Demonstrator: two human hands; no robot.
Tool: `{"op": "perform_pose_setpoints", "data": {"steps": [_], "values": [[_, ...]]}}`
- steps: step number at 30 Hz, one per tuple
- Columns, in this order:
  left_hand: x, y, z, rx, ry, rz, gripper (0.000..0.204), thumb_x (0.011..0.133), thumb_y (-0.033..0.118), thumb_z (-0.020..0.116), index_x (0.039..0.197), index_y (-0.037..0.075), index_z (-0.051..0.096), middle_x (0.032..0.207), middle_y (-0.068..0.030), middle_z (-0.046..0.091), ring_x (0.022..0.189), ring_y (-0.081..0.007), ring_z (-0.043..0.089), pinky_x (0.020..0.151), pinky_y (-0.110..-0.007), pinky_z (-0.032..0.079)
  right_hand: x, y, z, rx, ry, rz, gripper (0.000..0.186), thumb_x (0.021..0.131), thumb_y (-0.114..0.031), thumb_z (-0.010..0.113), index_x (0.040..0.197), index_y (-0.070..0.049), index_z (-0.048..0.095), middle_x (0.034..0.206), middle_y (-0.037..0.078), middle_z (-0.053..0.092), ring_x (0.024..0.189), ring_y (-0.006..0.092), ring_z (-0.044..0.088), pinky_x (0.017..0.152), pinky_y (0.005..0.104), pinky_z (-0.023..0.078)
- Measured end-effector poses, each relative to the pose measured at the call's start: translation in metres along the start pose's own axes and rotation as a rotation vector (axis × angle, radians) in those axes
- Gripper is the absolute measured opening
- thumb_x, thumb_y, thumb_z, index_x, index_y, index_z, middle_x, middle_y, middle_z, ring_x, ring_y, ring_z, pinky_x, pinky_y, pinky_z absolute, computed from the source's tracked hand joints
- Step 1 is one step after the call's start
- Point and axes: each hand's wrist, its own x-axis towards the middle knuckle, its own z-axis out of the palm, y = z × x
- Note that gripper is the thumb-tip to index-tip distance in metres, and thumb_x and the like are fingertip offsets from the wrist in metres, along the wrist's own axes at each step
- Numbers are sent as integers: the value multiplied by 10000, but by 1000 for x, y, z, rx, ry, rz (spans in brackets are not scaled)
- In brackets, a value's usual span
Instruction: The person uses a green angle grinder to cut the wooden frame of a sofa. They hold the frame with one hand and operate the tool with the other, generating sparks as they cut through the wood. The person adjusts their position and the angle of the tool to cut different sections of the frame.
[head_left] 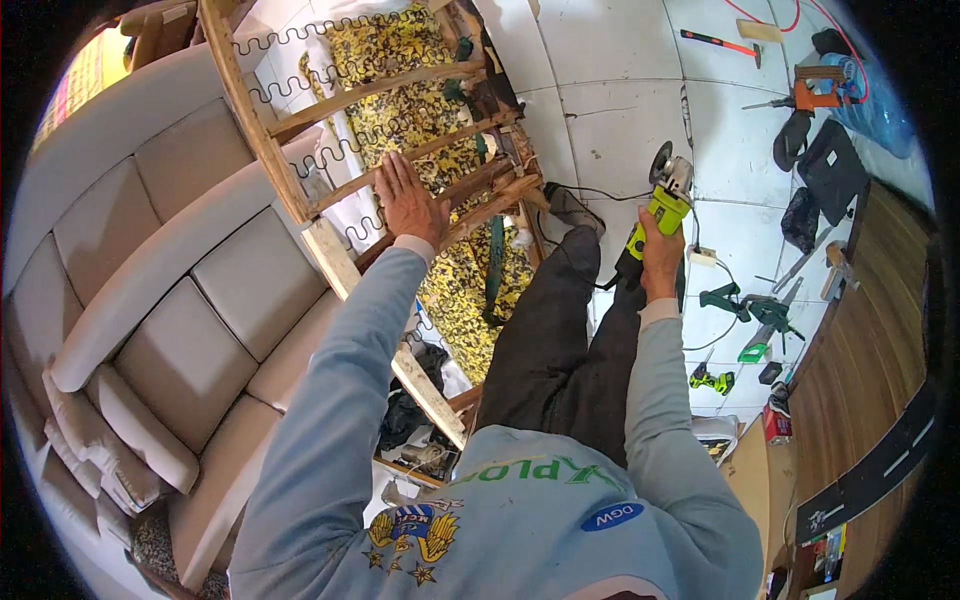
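Note:
My right hand [660,253] is wrapped round the body of a green angle grinder [668,205]. The grinder's disc [661,162] points away from me, over the tiled floor and apart from the wood. On the left, my left hand [410,205] lies flat with fingers stretched out on the slats of a wooden sofa frame [375,98]. Zigzag metal springs [345,157] run across the bare frame. Yellow-and-black patterned foam [385,50] shows beneath it. Whether the disc is spinning cannot be made out.
Grey upholstered sofas [220,290] fill the left side. An orange drill [815,95], a hammer [722,45], a green cordless drill [712,380] and other tools lie on the white floor [620,120] to the right. The grinder's cord [600,195] trails near my feet. A brown wooden panel [850,370] stands far right.

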Motion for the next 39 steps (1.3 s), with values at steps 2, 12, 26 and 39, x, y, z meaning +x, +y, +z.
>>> {"op": "perform_pose_setpoints", "data": {"steps": [2,12,26,39], "values": [[6,13,1,-1,1,-31,1154,983,705,585,1672,-148,224,1771,-334,185,1673,-474,99,1355,-598,25,6,-5,-2,-27,-26,-15,342,917,-164,860,1173,-2,701,1020,81,748,849,196,713,770,350,571],[35,57,9,-36,-145,-149,1180,983,703,584,1705,-115,137,1794,-326,91,1678,-482,48,1342,-619,35,63,-7,-10,-219,-136,-60,427,911,-213,876,1213,14,677,1071,107,753,908,216,718,818,380,577],[80,125,31,-271,-211,-288,1175,977,677,618,1726,-73,109,1816,-271,84,1690,-449,16,1345,-609,-14,139,-51,66,-520,-501,-182,446,894,-222,885,1200,22,670,1035,108,766,881,208,732,786,370,589],[92,154,47,-414,-61,-412,1097,1000,660,592,1713,-72,194,1787,-316,152,1668,-492,112,1334,-631,73,175,-21,67,-567,-485,-195,396,913,-195,881,1182,4,668,1010,92,759,850,188,718,773,350,581]]}}
